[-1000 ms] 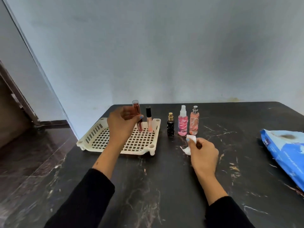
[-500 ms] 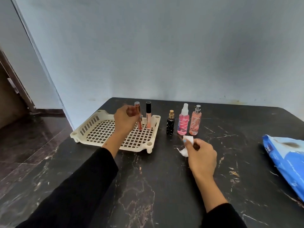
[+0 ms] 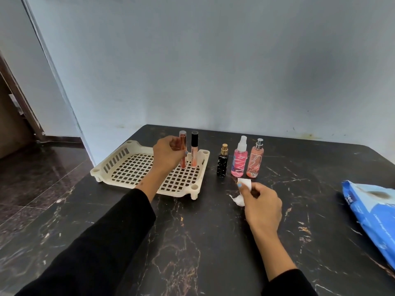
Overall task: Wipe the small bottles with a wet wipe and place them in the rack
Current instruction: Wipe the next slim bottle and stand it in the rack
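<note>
Two slim tubes stand upright side by side in the cream rack (image 3: 119,162), near its far right corner: a copper-coloured tube (image 3: 183,152) and, just right of it, a peach one with a black cap (image 3: 194,149). My left hand (image 3: 168,155) is curled round the copper tube, fingers and thumb pinching it about halfway up, and its bottom end sits right at the rack's grid floor, though I can't tell if it's fully resting there. The rack sits toward the far left corner of the table (image 3: 203,242), a black marble-looking top with pale and gold veins. Just past the rack's right edge, three more bottles wait in a row near the far edge of the table, all upright and close together: a little black bottle with a gold cap (image 3: 223,162), a pink spray bottle with a white top (image 3: 240,158), and a peachy spray bottle with a silver top (image 3: 255,160). Right in front of those, my right hand (image 3: 261,205) is clenched on a crumpled white wipe (image 3: 242,192), with one end sticking up past the fingertips and the other poking out on the left side. Way over at the right edge lies a blue pack of wipes (image 3: 372,212), partly cut off by the frame. Both arms are in black sleeves (image 3: 96,248). Behind the table is a plain pale blue wall (image 3: 213,71).
</note>
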